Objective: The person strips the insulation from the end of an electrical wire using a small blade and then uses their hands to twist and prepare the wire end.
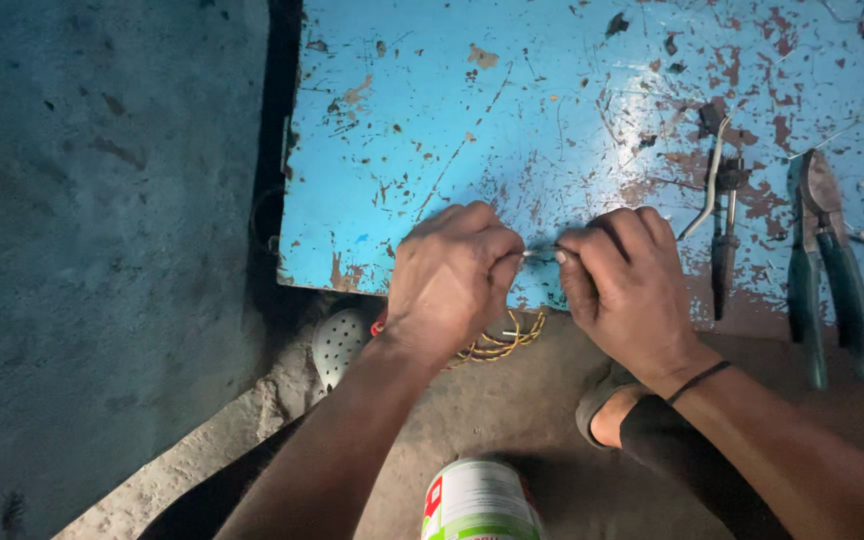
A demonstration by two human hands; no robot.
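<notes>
My left hand [452, 275] and my right hand [624, 285] meet at the front edge of a worn blue metal bench [512, 110]. Both pinch the two ends of a short, thin metal piece [542, 254], likely a bare wire end, held between their fingertips. Below the hands hangs a small coil of yellow wire [500, 343]; it seems to run up to my left hand, though the link is hidden. A thin black band sits on my right wrist.
On the bench's right side lie small dark pliers [724, 235] and green-handled pliers [824, 265], with loose wire bits near them. A can with a white and green label [480, 500] stands on the floor below. A perforated white sandal [337, 343] and my sandalled foot [607, 405] rest on the concrete.
</notes>
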